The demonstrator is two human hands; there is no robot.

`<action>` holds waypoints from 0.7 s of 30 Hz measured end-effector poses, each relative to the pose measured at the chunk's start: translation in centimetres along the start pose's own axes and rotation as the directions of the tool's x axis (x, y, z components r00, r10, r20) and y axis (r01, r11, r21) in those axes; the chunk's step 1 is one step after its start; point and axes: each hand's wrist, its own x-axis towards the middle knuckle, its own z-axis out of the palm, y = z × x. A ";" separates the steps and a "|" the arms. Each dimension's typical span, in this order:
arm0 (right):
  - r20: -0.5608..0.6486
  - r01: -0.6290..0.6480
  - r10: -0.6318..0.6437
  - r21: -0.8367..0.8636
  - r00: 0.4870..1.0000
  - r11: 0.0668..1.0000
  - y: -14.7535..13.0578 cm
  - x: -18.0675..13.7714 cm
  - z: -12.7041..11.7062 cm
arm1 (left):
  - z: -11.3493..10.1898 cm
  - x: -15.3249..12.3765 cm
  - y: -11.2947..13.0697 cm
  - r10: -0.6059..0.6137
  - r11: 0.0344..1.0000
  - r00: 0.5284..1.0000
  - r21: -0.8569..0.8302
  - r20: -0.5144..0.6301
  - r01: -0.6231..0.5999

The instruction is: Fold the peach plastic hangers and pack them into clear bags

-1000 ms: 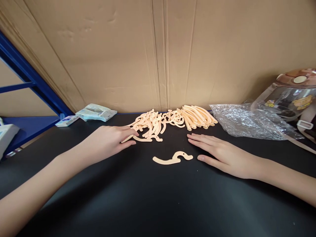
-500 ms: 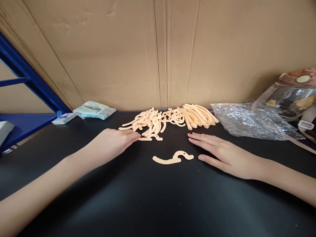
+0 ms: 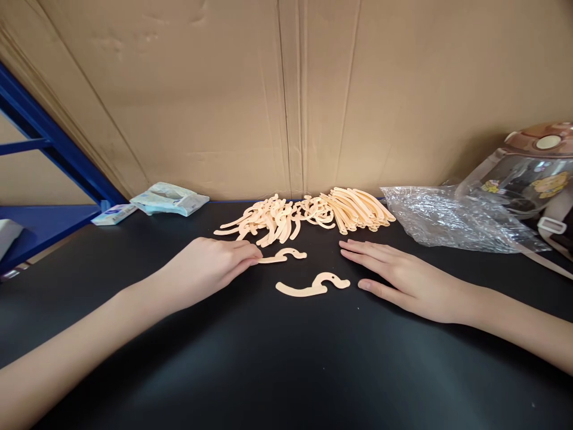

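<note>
Cardboard wall (image 3: 201,119) backs the black tabletop (image 3: 286,370). Person's left hand (image 3: 219,263) pinches one end of a hooked piece (image 3: 294,254), lying between the pale pile (image 3: 275,220) and a loose piece (image 3: 304,292); right hand (image 3: 405,278) lies palm-down, slightly spread, just beside the latter.

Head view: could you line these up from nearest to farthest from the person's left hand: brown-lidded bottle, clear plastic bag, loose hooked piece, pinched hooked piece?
From the left hand:
1. Pinched hooked piece: at its fingertips.
2. Loose hooked piece: between the hands, nearer the viewer.
3. Clear plastic bag: right, farther back.
4. Brown-lidded bottle: far right.
</note>
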 end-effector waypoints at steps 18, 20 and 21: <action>-0.017 0.014 -0.014 -0.022 1.000 1.000 -0.1 0.1 0.0 | 2.7 0.4 3.8 -0.085 0.923 0.995 -0.380 -0.054 0.058; -0.025 0.020 -0.020 -0.019 0.999 1.000 -0.1 0.2 0.0 | 2.8 0.2 4.0 -0.075 0.925 0.996 -0.376 -0.046 0.052; -0.024 0.021 -0.022 -0.019 0.999 1.000 -0.1 0.2 0.0 | 2.8 0.2 4.0 -0.069 0.926 0.997 -0.374 -0.044 0.048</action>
